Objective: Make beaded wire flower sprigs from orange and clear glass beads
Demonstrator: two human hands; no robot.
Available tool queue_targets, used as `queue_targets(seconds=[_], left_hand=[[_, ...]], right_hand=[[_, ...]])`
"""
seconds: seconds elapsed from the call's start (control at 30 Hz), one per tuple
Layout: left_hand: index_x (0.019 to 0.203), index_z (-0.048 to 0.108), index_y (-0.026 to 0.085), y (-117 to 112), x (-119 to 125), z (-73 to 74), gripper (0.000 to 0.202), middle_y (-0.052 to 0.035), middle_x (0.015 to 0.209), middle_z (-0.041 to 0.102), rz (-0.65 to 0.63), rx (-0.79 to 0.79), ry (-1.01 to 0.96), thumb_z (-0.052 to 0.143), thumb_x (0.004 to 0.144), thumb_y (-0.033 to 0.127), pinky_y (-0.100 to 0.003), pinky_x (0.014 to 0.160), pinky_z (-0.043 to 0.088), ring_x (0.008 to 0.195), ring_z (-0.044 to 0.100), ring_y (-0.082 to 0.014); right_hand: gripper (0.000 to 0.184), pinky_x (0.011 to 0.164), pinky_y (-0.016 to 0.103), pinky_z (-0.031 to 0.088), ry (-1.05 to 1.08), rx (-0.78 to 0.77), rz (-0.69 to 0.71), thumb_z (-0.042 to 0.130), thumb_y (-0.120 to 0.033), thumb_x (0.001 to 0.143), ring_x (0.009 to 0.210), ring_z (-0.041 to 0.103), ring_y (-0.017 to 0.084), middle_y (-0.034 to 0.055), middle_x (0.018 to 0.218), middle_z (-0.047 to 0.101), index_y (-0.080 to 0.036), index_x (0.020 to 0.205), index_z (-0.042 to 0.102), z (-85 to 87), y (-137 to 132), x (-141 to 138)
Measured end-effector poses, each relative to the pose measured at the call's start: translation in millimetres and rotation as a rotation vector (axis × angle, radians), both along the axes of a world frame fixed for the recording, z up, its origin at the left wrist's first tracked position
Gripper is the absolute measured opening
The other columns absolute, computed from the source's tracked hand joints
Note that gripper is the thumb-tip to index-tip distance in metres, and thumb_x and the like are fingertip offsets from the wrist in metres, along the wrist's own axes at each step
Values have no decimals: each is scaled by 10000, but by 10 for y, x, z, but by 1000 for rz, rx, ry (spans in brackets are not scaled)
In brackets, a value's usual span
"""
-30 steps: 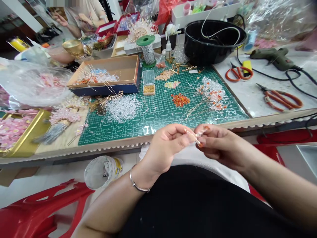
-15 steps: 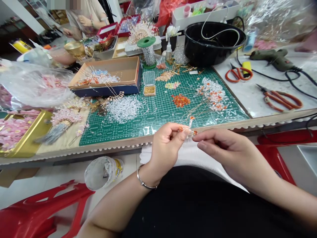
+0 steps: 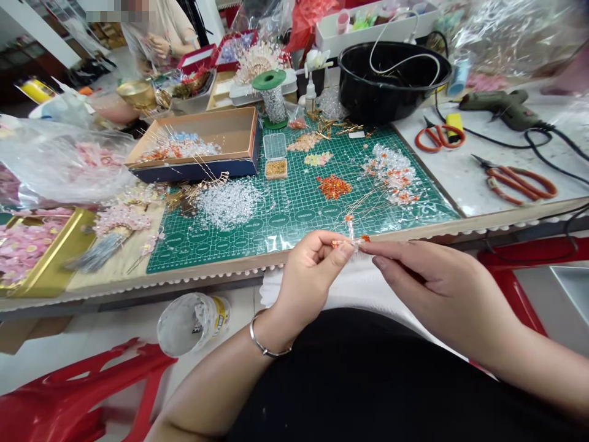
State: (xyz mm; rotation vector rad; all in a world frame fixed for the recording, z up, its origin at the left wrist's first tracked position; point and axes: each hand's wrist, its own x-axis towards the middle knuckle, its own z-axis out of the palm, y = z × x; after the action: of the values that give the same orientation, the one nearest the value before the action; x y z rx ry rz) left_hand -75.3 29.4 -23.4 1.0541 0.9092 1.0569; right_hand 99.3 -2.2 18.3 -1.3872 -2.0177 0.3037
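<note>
A small beaded spray [image 3: 350,228] of clear and orange beads is pinched between the thumb and forefinger of my left hand [image 3: 309,270]. One stem of it stands upright with an orange bead at the tip. My right hand [image 3: 432,279] meets the spray from the right, its forefinger at an orange-tipped end, the thumb slightly below and apart. Whether it grips a wire there is too small to tell. Beyond my hands, orange beads [image 3: 334,186] lie heaped on the green cutting mat [image 3: 294,230]. Finished-looking clear and orange sprays [image 3: 396,175] with long wires rest to the right.
Clear beads [image 3: 227,204] are piled at left, before a cardboard box [image 3: 193,162]. A small case of gold beads [image 3: 276,167] stands open. Pliers [image 3: 519,181], scissors [image 3: 439,136], a glue gun [image 3: 501,109] and a black basin [image 3: 393,83] occupy the right. Another person [image 3: 159,37] sits across.
The right-hand orange end of the spray has tipped upward. My right forefinger has straightened along it, with the thumb a little lower. The view has shifted slightly.
</note>
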Motion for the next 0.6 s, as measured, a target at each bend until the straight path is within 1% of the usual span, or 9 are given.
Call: queue_targets(seconds=[0.07, 0.13, 0.23, 0.3, 0.37, 0.43, 0.53, 0.6], left_hand=[[944, 673, 206, -4, -22, 49, 225, 67, 610, 435, -49, -33, -5, 751, 856, 398, -220, 513, 274, 551, 330, -73], [945, 673, 206, -11, -39, 91, 217, 75, 594, 404, -72, -57, -23, 749, 853, 388, -222, 510, 256, 541, 306, -70], [934, 684, 202, -21, -35, 113, 184, 78, 586, 390, -35, -85, -49, 727, 865, 367, -227, 500, 230, 525, 280, -65], [921, 693, 200, -21, -10, 98, 179, 77, 584, 410, 4, -90, -76, 740, 852, 359, -226, 497, 234, 517, 286, -61], [908, 701, 200, -16, 24, 68, 186, 69, 601, 467, 29, -88, -112, 764, 832, 358, -221, 501, 262, 515, 311, -56], [904, 708, 204, -12, 56, 39, 194, 57, 631, 526, 45, -85, -140, 780, 818, 362, -219, 518, 307, 523, 350, -57], [904, 710, 211, -9, 81, 10, 203, 49, 640, 550, 59, -83, -150, 782, 815, 379, -225, 539, 350, 530, 384, -66], [907, 709, 216, -11, 73, -1, 207, 52, 624, 532, 59, -57, -127, 772, 825, 395, -227, 528, 342, 522, 376, -69]], right_hand=[[277, 663, 339, 601, -71, 89, 29, 524, -132, 934, 718, 767, 238, 96, 871, 812, -170, 1080, 755, -12, 13, 43], [279, 649, 332, 577, -119, 167, 66, 523, -110, 934, 719, 757, 235, 100, 850, 802, -159, 1102, 741, -26, 23, 85], [268, 655, 332, 550, -148, 246, 102, 543, -115, 937, 717, 740, 224, 88, 852, 797, -166, 1127, 725, -49, 22, 112], [256, 632, 340, 534, -155, 267, 104, 562, -130, 931, 666, 721, 219, 73, 823, 794, -179, 1118, 729, -66, 13, 96], [258, 601, 345, 527, -158, 247, 97, 559, -128, 920, 618, 711, 220, 64, 768, 789, -188, 1086, 746, -83, 5, 58], [288, 594, 351, 540, -147, 199, 87, 534, -121, 918, 621, 724, 229, 63, 750, 793, -204, 1071, 764, -92, 1, 13], [348, 619, 354, 573, -100, 134, 69, 489, -125, 928, 674, 750, 232, 60, 821, 813, -240, 1086, 777, -78, 5, -33], [362, 649, 357, 582, -9, 21, 31, 487, -142, 918, 717, 756, 229, 52, 881, 819, -265, 1074, 790, -49, 21, -36]])
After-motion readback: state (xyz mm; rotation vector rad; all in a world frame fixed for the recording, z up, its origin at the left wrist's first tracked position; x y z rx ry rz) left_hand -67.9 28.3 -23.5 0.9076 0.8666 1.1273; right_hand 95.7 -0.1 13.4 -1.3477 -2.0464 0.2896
